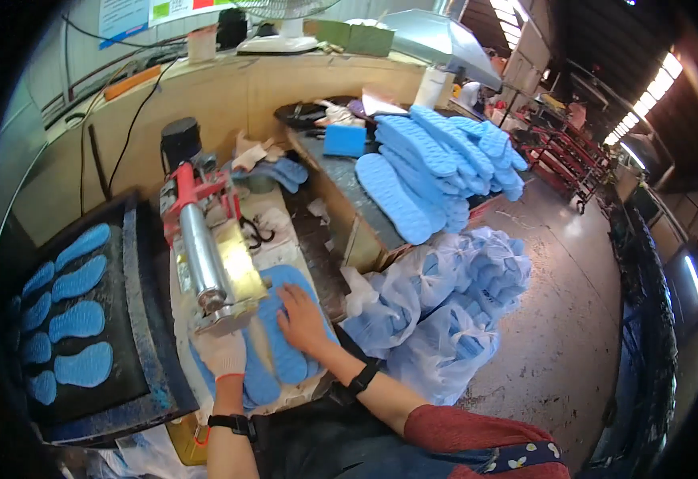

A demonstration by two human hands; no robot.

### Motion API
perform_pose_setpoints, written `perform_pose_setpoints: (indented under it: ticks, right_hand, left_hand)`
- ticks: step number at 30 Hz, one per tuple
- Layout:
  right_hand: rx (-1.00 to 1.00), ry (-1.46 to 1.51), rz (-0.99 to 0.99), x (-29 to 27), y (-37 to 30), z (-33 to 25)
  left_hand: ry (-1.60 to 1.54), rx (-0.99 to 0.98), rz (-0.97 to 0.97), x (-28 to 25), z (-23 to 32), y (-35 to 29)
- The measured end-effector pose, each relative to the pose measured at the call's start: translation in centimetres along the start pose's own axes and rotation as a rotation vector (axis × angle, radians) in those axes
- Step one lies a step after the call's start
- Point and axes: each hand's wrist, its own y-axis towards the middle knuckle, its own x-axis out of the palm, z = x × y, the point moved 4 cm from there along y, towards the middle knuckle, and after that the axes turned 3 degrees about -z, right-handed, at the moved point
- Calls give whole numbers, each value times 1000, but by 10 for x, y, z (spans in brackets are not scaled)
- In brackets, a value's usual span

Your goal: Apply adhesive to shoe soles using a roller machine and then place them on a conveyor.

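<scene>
My right hand [303, 321] is bare and lies flat on a blue shoe sole [289, 359], fingers stretched out. My left hand [223, 353], in a white knit glove with a red-orange cuff, is just below the front end of a machine's silver cylinder [201, 251]. Its fingers are mostly hidden there, so whether it grips anything does not show. More blue soles [259, 385] lie side by side on the pale work surface between and beside my hands. A shiny brass-coloured plate [241, 267] on the machine stands close to my right fingertips.
On the left, a black conveyor belt [129, 383] carries rows of blue soles [81, 319]. A dark side table [341, 180] holds a heap of blue soles [437, 160]. Clear plastic bags [445, 311] of soles sit on the floor. Scissors [261, 233] lie behind the machine.
</scene>
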Motion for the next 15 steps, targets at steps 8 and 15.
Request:
perform_pose_setpoints:
  ticks: [8,15]
  right_hand:
    - [46,-41,6,-17,8,4]
    - [34,-18,2,-11,6,3]
  left_hand:
    - [61,110,100,7,14,4]
    - [123,132,184,2,14,0]
